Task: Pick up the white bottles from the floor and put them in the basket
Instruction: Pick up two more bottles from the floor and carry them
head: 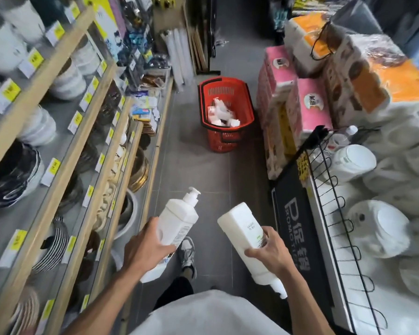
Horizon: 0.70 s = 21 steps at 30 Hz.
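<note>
Aisle of a household-goods shop, viewed from above. Left: wooden-edged shelves (58, 131) run from near to far, each rail carrying yellow-and-white price tags (10, 91) in front of stacked bowls (68, 81) and plates (53, 245). Right: wrapped multipacks of paper rolls (312, 110), pink and orange, stand piled high. Nearer on the right are a black board (293, 213) with partly visible "PROMOTION" lettering and a wire display rack (344, 226) holding white wares. Far centre: a red plastic shopping basket (248, 110) stands on the grey tiled floor (203, 170) between the two displays.
</note>
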Tool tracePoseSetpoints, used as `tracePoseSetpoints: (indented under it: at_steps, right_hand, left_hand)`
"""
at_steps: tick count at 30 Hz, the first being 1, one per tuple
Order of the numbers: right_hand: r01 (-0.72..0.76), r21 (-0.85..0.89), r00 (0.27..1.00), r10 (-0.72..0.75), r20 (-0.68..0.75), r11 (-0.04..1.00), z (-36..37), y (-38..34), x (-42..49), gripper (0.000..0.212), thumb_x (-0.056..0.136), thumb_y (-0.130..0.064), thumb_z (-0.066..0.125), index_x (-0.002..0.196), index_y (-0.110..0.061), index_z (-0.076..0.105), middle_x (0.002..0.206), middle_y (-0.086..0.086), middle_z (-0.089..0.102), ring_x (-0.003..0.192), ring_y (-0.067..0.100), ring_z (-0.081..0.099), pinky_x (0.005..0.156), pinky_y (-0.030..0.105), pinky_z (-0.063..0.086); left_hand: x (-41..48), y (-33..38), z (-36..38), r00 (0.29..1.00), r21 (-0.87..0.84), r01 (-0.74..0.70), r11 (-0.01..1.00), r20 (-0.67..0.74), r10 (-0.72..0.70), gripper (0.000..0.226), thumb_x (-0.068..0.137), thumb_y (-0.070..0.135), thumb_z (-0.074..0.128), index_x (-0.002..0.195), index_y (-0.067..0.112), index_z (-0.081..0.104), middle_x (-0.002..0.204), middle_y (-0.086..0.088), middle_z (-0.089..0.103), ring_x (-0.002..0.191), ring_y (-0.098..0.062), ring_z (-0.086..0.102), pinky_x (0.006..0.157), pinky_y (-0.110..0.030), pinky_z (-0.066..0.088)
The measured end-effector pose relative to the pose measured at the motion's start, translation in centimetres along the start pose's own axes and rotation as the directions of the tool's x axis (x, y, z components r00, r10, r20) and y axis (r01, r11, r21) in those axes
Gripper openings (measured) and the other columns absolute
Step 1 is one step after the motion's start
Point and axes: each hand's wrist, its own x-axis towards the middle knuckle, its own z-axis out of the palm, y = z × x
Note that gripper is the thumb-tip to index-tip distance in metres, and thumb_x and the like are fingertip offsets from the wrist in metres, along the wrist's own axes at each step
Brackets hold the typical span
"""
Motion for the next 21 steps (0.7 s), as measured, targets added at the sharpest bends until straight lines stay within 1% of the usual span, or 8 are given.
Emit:
tracePoseSetpoints:
  at_steps: [2, 4, 6, 8, 13, 17, 19, 21]
  right_hand:
    - [-0.01, -0.012, 1.0, 0.009, -0.012, 1.0, -0.3, -1.8, 2.2, 0.087, 0.053, -0.049, 0.083, 0.129, -0.027, 0.045, 0.113, -0.008, 0.057, 0.094, 0.01, 0.059, 0.079, 0.038, 0.057]
    - [-0.019, -0.024, 1.0, 0.018, -0.014, 1.0, -0.7, -3.5, 4.3, 0.087, 0.056, -0.046, 0.085, 0.131, -0.024, 0.046, 0.114, -0.006, 0.057, 0.095, 0.011, 0.059, 0.077, 0.035, 0.055]
    - [-0.038, -0.022, 0.999, 0.038, -0.02, 0.999, -0.9, -5.2, 6.2, 0.085, 0.059, -0.042, 0.086, 0.132, -0.023, 0.046, 0.114, -0.004, 0.057, 0.096, 0.011, 0.059, 0.075, 0.032, 0.053]
    - [-0.054, -0.018, 0.998, 0.053, -0.021, 0.998, -1.1, -7.2, 8.2, 0.086, 0.06, -0.041, 0.087, 0.133, -0.022, 0.046, 0.114, -0.004, 0.057, 0.094, 0.01, 0.059, 0.073, 0.031, 0.051]
    - [-0.073, -0.017, 0.997, 0.072, -0.023, 0.997, -0.9, -12.6, 14.1, 0.091, 0.048, -0.052, 0.08, 0.127, -0.022, 0.048, 0.109, -0.006, 0.059, 0.091, 0.012, 0.061, 0.077, 0.036, 0.057]
    - [-0.062, -0.012, 0.997, 0.061, -0.049, 0.998, -0.6, -16.3, 18.8, 0.088, 0.046, -0.055, 0.08, 0.124, -0.027, 0.047, 0.106, -0.008, 0.06, 0.09, 0.012, 0.062, 0.08, 0.042, 0.058]
    - [-0.056, -0.006, 0.996, 0.055, -0.063, 0.998, -0.7, -17.9, 20.8, 0.089, 0.046, -0.057, 0.08, 0.123, -0.027, 0.047, 0.108, -0.007, 0.059, 0.091, 0.013, 0.061, 0.08, 0.043, 0.059]
    - [-0.051, -0.002, 0.996, 0.051, -0.078, 0.999, -0.9, -19.2, 22.5, 0.089, 0.046, -0.06, 0.079, 0.123, -0.028, 0.046, 0.108, -0.008, 0.057, 0.092, 0.013, 0.06, 0.081, 0.042, 0.059]
  left_hand:
    - [2.7, 0.8, -1.0, 1.0, 0.026, -0.007, 1.0, -0.007, 0.007, 0.079, 0.056, 0.059, 0.074, 0.121, 0.036, 0.036, 0.105, 0.007, 0.063, 0.085, -0.028, 0.064, 0.071, -0.037, 0.054]
    - [5.3, 1.3, -2.2, 1.0, 0.022, -0.008, 1.0, 0.0, 0.008, 0.081, 0.056, 0.059, 0.074, 0.124, 0.035, 0.035, 0.108, 0.006, 0.063, 0.087, -0.029, 0.064, 0.071, -0.038, 0.054]
    - [7.9, 1.3, -3.4, 1.0, -0.01, -0.008, 1.0, 0.021, 0.009, 0.082, 0.052, 0.062, 0.071, 0.121, 0.036, 0.035, 0.109, 0.005, 0.065, 0.087, -0.03, 0.065, 0.073, -0.04, 0.056]
    - [10.3, 1.3, -4.8, 0.999, -0.009, -0.009, 1.0, 0.033, 0.01, 0.08, 0.052, 0.062, 0.072, 0.119, 0.036, 0.035, 0.107, 0.007, 0.064, 0.085, -0.027, 0.065, 0.072, -0.039, 0.056]
    - [17.0, 1.5, -8.9, 0.999, -0.007, 0.009, 1.0, 0.043, -0.009, 0.075, 0.059, 0.055, 0.078, 0.116, 0.036, 0.035, 0.103, 0.008, 0.062, 0.079, -0.021, 0.064, 0.063, -0.032, 0.051]
    - [22.5, 0.9, -11.4, 0.999, -0.113, 0.025, 0.993, 0.05, -0.019, 0.079, 0.055, 0.053, 0.079, 0.119, 0.039, 0.035, 0.106, 0.009, 0.063, 0.082, -0.018, 0.065, 0.071, -0.037, 0.054]
    - [24.8, 1.4, -12.7, 0.999, -0.097, 0.029, 0.995, 0.036, -0.026, 0.075, 0.06, 0.046, 0.083, 0.12, 0.035, 0.038, 0.105, 0.008, 0.062, 0.081, -0.017, 0.062, 0.065, -0.03, 0.047]
    - [26.7, 2.1, -13.9, 1.0, -0.062, 0.012, 0.998, 0.009, -0.012, 0.074, 0.062, 0.046, 0.082, 0.121, 0.034, 0.038, 0.103, 0.008, 0.061, 0.079, -0.017, 0.061, 0.061, -0.028, 0.041]
